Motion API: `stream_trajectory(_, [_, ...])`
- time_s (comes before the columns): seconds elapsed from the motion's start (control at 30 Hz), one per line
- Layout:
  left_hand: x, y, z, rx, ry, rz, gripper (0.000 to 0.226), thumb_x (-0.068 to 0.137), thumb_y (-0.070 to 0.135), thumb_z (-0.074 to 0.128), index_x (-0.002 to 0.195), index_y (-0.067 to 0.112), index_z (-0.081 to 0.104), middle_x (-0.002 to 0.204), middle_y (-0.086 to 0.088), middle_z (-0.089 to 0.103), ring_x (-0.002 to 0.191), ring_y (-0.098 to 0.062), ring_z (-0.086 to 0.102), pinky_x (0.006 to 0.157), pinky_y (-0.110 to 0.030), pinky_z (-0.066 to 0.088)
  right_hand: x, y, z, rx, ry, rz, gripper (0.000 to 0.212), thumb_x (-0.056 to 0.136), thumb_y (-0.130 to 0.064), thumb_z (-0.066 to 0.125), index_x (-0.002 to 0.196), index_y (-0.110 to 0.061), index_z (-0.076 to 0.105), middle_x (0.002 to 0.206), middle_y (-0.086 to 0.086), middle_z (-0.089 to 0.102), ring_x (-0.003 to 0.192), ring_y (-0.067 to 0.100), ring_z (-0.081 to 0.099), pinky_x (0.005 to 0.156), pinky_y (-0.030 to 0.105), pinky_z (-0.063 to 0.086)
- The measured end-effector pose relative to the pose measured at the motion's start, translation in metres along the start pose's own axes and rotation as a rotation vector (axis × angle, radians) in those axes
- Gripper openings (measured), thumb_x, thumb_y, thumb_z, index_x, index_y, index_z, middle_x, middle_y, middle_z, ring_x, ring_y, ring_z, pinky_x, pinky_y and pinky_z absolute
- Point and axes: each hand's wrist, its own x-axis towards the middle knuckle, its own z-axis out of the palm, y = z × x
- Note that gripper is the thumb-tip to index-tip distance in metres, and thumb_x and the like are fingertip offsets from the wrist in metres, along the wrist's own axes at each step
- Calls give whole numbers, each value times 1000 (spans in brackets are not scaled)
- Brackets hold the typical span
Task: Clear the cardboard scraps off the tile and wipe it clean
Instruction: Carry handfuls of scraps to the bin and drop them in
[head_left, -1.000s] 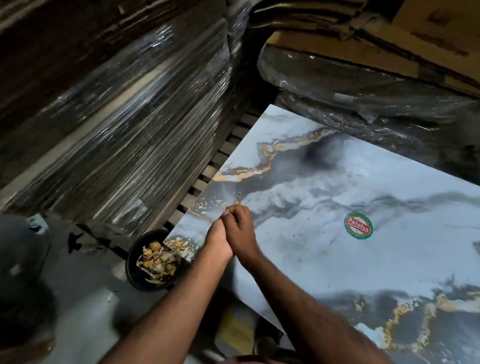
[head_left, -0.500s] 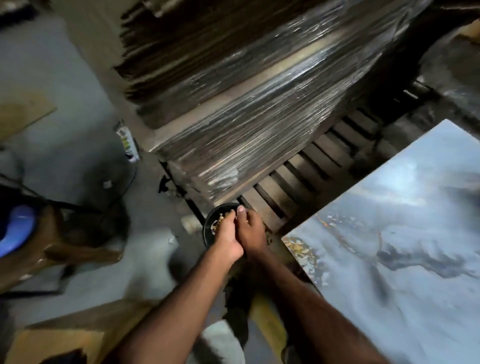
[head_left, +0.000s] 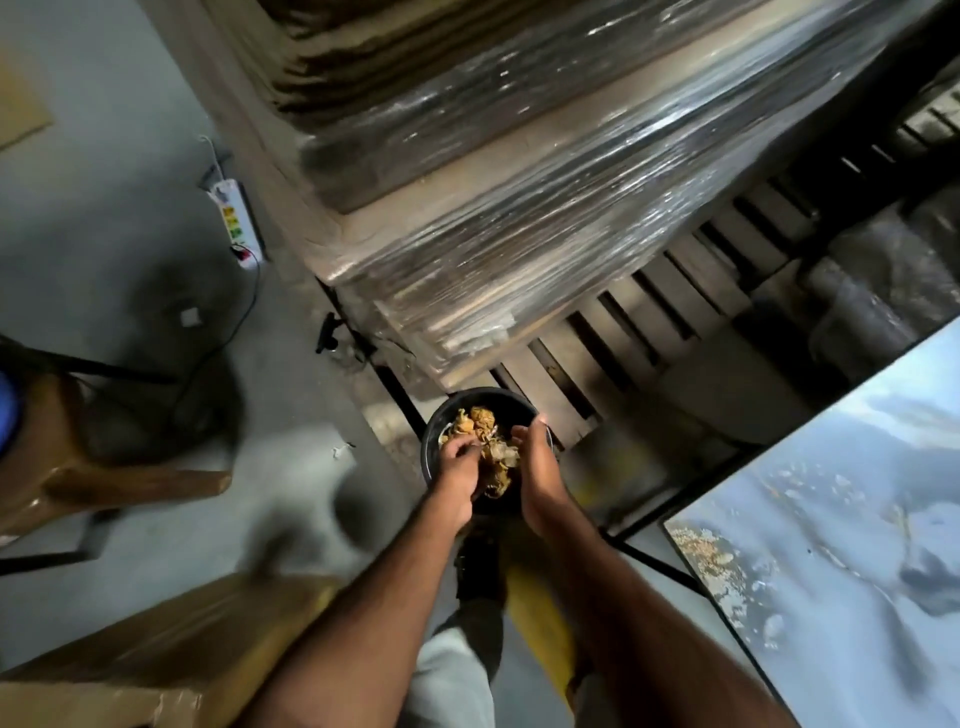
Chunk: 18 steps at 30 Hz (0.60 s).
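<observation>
A black round bin (head_left: 435, 430) stands on the floor, holding tan cardboard scraps (head_left: 477, 423). Both my hands hover over its near side. My left hand (head_left: 457, 460) has its fingers curled by the scraps, and whether any are still in it cannot be told. My right hand (head_left: 535, 465) is held edge-up with fingers spread and nothing in it. The marble-patterned tile (head_left: 852, 519) lies to the right, with gold-brown specks at its near-left corner (head_left: 701, 545).
A shrink-wrapped stack of boards (head_left: 519, 208) on a wooden pallet (head_left: 649, 322) rises behind the bin. A power strip (head_left: 236, 223) with a cable lies on the floor at left. A brown stool (head_left: 78, 467) and a cardboard box (head_left: 156, 654) sit to my left.
My joined hands left the tile's corner, swung left over the bin, and have parted above it. The view turned left and down, so the tile now sits at the right edge.
</observation>
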Motion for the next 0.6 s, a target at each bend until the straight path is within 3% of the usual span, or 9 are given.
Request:
stream_trajectory(0.1, [9,-2,-6,-10,-40,-18,14,101,25,50,98,34,60,123,-7,62,111,-29,60,93,-45,53,-20,-12,0,-3,-11,-4,52,107,-43,14,91,-15,55,83,-1,60,77,8,56,65,20,46])
stream_trajectory(0.17, [5,2,-9,-50,-77,-19,17,103,30,45,112,36,57,125,-2,60,114,-25,58,97,-44,50,-18,-8,-4,-9,-4,-30,49,107,-43,14,101,-15,54,89,-2,62,78,6,56,62,18,47])
stream_trajectory(0.23, [7,3,-14,-67,-102,-22,33,102,44,41,131,32,51,130,-1,59,116,-24,58,100,-46,48,-21,-5,-8,-32,-27,-64,51,107,-45,16,112,-13,55,100,-1,64,84,5,58,64,17,46])
stream_trajectory(0.3, [7,2,-24,-81,-110,-37,46,97,55,43,132,28,54,131,-6,62,113,-25,61,100,-51,48,-29,-2,-11,-70,-62,-83,57,106,-48,16,126,-8,52,107,1,62,91,4,57,71,19,44])
stream_trajectory(0.4, [-37,9,-36,-93,-154,-22,40,100,47,45,128,20,57,130,-5,60,111,-22,59,98,-40,46,-45,0,-19,-73,-94,-113,62,104,-52,17,130,-7,50,124,9,59,106,13,58,90,26,46])
stream_trajectory(0.5, [-84,2,-47,-54,-290,54,49,105,44,29,145,18,42,150,-4,41,139,-26,35,111,-41,28,-68,3,-32,-51,-160,-170,67,103,-56,16,134,-7,50,136,16,56,127,25,50,115,41,33])
stream_trajectory(0.6, [-122,-18,-64,-112,-339,101,53,104,50,21,142,22,45,155,-4,36,146,-27,25,115,-43,20,-103,7,-49,-41,-226,-193,65,101,-57,18,128,-10,54,131,14,60,125,24,53,116,42,31])
